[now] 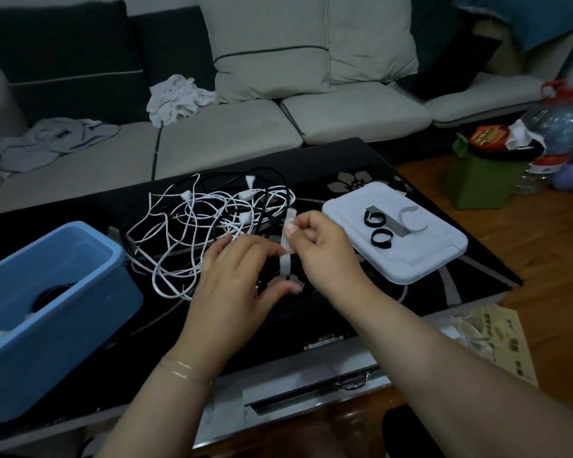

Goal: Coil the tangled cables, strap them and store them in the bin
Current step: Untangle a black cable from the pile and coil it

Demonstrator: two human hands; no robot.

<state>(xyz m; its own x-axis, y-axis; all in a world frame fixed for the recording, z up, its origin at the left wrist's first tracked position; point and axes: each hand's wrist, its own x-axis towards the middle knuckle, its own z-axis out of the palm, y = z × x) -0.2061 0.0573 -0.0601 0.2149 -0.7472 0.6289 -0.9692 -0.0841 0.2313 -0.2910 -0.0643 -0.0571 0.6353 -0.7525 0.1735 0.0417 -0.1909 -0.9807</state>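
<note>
My right hand (pixel 321 246) pinches the upper end of a white strap (pixel 286 249), which wraps a dark coiled cable (pixel 275 279) that is hard to make out against the black bench (pixel 394 180). My left hand (pixel 239 279) grips that coil just left of the strap, fingers curled round it. Beyond both grips lies the tangle of white and black cables (pixel 209 219). The blue bin (pixel 50 292) stands left of my left hand; right of my right hand, a white lid (pixel 411 259) carries two rolled black straps (pixel 377 231).
</note>
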